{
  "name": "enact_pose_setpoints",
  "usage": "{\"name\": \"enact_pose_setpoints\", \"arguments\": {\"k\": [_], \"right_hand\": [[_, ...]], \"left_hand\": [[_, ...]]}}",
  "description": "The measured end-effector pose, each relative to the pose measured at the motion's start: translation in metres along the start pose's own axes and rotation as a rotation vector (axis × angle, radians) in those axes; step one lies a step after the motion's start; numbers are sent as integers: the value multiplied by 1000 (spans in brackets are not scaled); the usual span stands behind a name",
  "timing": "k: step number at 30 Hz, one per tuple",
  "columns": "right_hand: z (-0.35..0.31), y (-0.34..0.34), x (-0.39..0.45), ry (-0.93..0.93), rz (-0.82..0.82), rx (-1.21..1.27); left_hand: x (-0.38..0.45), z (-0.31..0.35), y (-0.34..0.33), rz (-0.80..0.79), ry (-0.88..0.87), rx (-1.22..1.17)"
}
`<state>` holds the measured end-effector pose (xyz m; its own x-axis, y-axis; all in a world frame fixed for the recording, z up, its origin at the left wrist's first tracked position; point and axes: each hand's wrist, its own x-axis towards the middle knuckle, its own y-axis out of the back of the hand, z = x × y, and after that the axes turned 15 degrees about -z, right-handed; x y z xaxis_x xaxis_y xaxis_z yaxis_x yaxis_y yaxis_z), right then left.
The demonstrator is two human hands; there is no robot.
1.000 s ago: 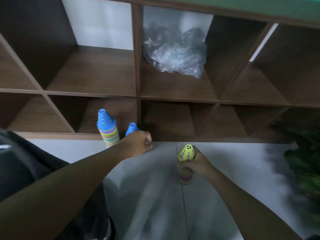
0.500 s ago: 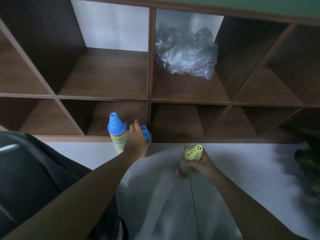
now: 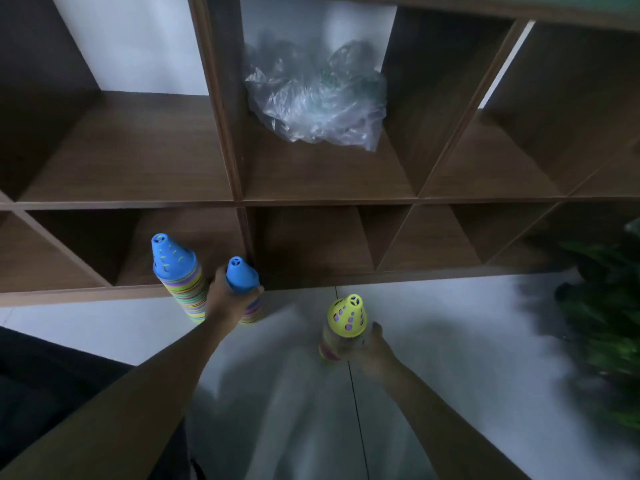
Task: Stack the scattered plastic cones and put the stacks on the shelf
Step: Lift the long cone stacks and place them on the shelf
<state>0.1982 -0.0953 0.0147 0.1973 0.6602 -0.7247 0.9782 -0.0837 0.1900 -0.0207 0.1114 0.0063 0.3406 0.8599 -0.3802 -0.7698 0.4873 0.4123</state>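
I read the shelf (image 3: 311,174) as matt brown wood-grain board, the bag (image 3: 318,102) on it as crinkled glossy clear plastic, the three cone stacks (image 3: 180,285) (image 3: 242,278) (image 3: 346,317) as smooth perforated coloured plastic, and the floor (image 3: 450,341) as smooth pale tile with slight sheen.

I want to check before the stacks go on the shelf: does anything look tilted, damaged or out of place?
Nothing is damaged. Only the crumpled plastic bag in an upper shelf compartment looks out of place.
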Motion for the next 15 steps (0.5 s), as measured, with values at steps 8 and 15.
{"name": "enact_pose_setpoints", "arguments": {"k": [8,15], "right_hand": [[32,-36,1,-271,-286,-12],[-7,-91,48,-86,-243,125]], "left_hand": [[1,-9,-1,20,-36,-92],[-31,-24,2,40,-66,-157]]}}
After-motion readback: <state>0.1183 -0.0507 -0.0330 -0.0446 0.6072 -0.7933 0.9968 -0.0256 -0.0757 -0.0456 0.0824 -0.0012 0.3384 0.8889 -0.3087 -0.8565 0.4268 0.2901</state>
